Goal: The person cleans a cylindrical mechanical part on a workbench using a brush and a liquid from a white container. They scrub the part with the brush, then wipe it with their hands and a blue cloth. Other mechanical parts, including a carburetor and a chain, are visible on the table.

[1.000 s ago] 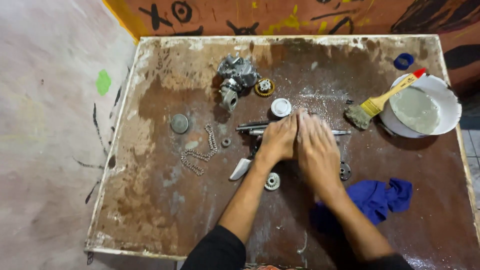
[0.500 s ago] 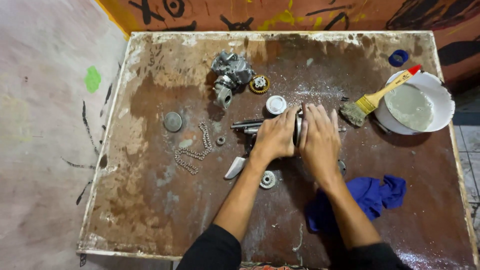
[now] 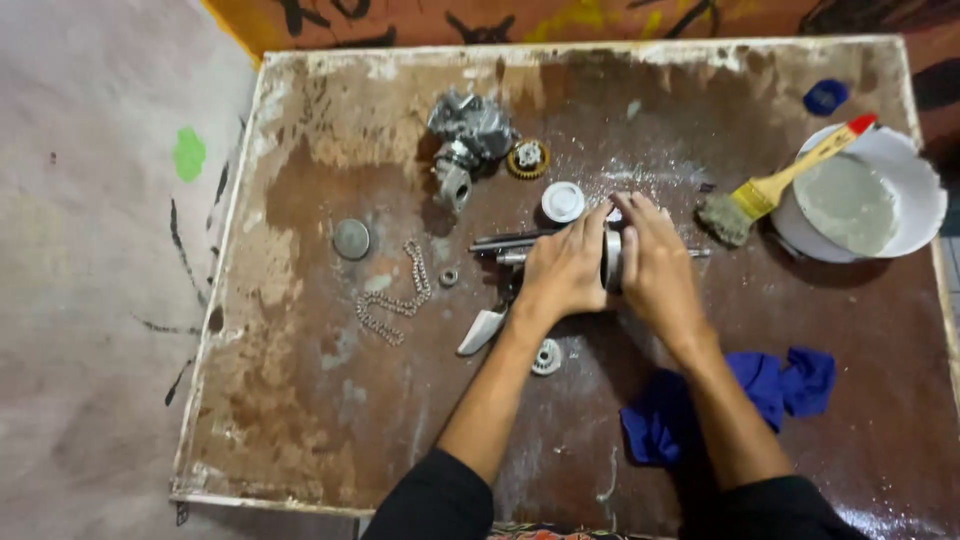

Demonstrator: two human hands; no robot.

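I see my left hand and right hand pressed around a metal disc-and-shaft part at frame centre — both grips closed on it. It could roll off, scattering the small gear below.

A single view comes from a camera worn on the person's head, looking almost straight down from above. It faces the worn brown wooden table, which fills most of the frame, its far edge at the top against a painted orange wall. The person's forearms enter from the bottom edge, and the left hand and right hand sit near the centre. The camera stands far enough off to show nearly the whole tabletop, the right edge cut off, plus a strip of pale pinkish floor on the left.
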